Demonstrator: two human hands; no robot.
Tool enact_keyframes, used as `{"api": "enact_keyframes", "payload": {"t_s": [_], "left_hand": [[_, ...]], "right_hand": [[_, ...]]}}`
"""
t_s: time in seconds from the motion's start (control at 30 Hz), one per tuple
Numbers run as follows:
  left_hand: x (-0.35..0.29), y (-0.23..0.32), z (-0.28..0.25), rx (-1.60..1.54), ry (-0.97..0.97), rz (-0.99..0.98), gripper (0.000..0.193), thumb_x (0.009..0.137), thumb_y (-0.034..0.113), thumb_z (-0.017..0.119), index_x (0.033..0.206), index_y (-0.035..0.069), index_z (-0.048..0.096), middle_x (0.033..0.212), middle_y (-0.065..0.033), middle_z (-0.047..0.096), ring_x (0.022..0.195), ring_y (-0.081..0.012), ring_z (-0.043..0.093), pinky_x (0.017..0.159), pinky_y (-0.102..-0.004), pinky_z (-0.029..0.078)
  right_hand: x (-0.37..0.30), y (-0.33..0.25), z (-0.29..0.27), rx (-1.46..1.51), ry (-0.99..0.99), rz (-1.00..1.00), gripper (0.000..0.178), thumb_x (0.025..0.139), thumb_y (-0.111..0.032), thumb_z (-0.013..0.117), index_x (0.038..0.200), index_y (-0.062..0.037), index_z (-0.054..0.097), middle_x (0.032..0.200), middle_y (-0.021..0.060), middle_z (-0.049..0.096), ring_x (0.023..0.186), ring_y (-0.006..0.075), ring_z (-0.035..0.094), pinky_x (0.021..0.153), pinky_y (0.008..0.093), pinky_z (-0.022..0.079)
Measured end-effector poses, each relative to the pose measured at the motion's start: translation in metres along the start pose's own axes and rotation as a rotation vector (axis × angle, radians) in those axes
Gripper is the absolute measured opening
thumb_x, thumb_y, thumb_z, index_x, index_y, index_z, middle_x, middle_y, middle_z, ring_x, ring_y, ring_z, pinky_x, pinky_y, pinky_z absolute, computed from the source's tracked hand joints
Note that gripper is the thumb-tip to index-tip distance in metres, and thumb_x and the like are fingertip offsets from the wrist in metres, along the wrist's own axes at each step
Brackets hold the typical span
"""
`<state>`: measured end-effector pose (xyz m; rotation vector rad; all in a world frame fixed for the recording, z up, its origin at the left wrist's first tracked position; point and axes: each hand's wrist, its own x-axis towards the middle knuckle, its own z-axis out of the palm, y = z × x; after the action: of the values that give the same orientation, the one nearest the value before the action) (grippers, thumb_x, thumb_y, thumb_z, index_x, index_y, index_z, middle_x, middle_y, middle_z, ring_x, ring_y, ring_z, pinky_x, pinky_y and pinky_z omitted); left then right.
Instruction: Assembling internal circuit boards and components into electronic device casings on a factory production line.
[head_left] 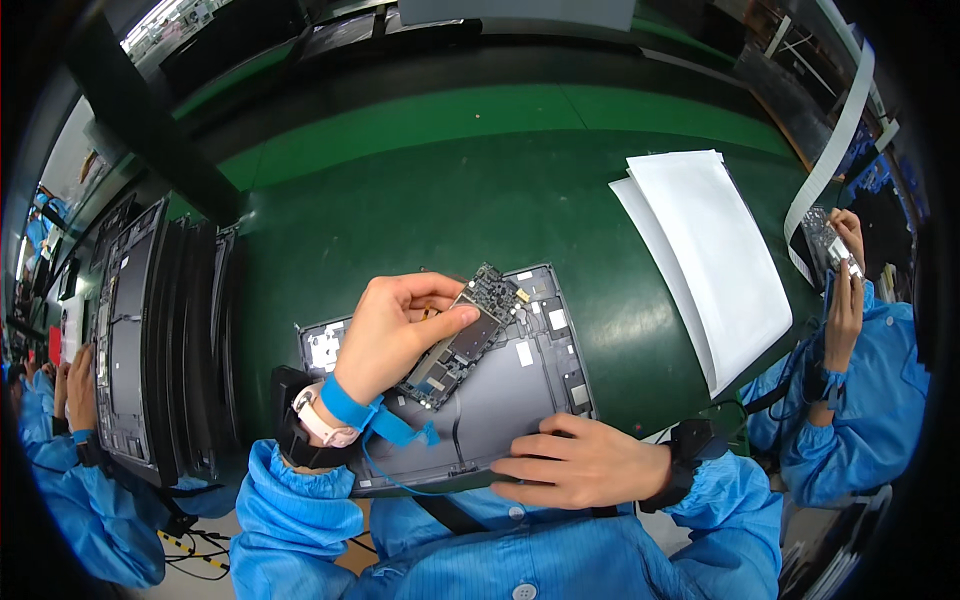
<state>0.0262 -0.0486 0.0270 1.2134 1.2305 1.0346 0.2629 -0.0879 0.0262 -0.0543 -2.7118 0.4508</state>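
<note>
A long dark circuit board (462,340) is pinched between the thumb and fingers of my left hand (395,328). It is held tilted above a grey tablet-like housing (500,390), which lies on the green table in front of me. Small white labels and a thin dark cable show inside the housing. My right hand (585,462) has its fingers stretched out over the near right edge of the housing and holds nothing. A blue wrist strap (350,405) with a thin blue cord circles my left wrist. Part of the housing is hidden beneath my left hand and the board.
White sheets or envelopes (705,265) lie on the green table (420,215) to the right. A stack of similar dark housings (130,340) stands on the left. On the far right a co-worker's hands (848,270) hold another board; another person's hand (80,390) is at the left.
</note>
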Motion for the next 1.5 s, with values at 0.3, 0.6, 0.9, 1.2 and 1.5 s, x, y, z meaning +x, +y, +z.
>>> {"api": "enact_keyframes", "payload": {"t_s": [0.3, 0.6, 0.9, 1.2, 1.5], "left_hand": [[0.002, -0.007, 0.001, 0.046, 0.032, 0.066, 0.026, 0.077, 0.008, 0.070, 0.095, -0.007, 0.058, 0.080, -0.0085, 0.065, 0.067, -0.0070, 0.058, 0.058, -0.0204, 0.047], [-0.002, 0.003, -0.004, 0.183, -0.027, 0.125, 0.015, 0.079, -0.005, 0.058, 0.089, 0.001, 0.049, 0.086, -0.0033, 0.057, 0.081, -0.0069, 0.052, 0.070, -0.0197, 0.042], [-0.003, -0.002, -0.003, 0.133, -0.111, 0.136, 0.013, 0.081, 0.013, 0.062, 0.087, 0.002, 0.063, 0.084, -0.0042, 0.058, 0.071, -0.0094, 0.050, 0.062, -0.0244, 0.039], [-0.004, 0.001, -0.002, 0.120, -0.130, 0.165, 0.015, 0.080, 0.014, 0.065, 0.089, 0.002, 0.063, 0.094, -0.0061, 0.058, 0.081, -0.0142, 0.053, 0.071, -0.0268, 0.042], [-0.004, -0.001, -0.001, 0.141, -0.111, 0.126, 0.014, 0.078, 0.013, 0.066, 0.089, 0.003, 0.063, 0.095, -0.0081, 0.058, 0.088, -0.0192, 0.055, 0.078, -0.0298, 0.042]], "right_hand": [[0.016, 0.012, 0.002, 0.200, 0.221, 0.199, 0.014, 0.069, -0.008, 0.069, 0.082, -0.0051, 0.067, 0.083, 0.0030, 0.063, 0.080, 0.0178, 0.059, 0.070, 0.0281, 0.046], [0.042, 0.037, -0.018, 0.784, 0.590, 0.830, 0.011, 0.084, -0.001, 0.058, 0.090, 0.0075, 0.064, 0.082, 0.0104, 0.065, 0.075, 0.0137, 0.061, 0.070, 0.0240, 0.046], [0.052, 0.049, -0.007, 0.493, 0.560, 0.802, 0.007, 0.076, -0.003, 0.064, 0.083, -0.0010, 0.065, 0.066, 0.0056, 0.061, 0.058, 0.0113, 0.056, 0.055, 0.0225, 0.045], [0.054, 0.055, -0.001, 0.263, 0.556, 0.647, 0.006, 0.070, -0.001, 0.066, 0.072, -0.0032, 0.061, 0.056, 0.0033, 0.055, 0.055, 0.0166, 0.053, 0.050, 0.0279, 0.043], [0.057, 0.055, -0.001, 0.224, 0.582, 0.654, 0.007, 0.070, 0.000, 0.067, 0.073, -0.0039, 0.062, 0.062, 0.0042, 0.057, 0.060, 0.0179, 0.056, 0.054, 0.0285, 0.045]]}}
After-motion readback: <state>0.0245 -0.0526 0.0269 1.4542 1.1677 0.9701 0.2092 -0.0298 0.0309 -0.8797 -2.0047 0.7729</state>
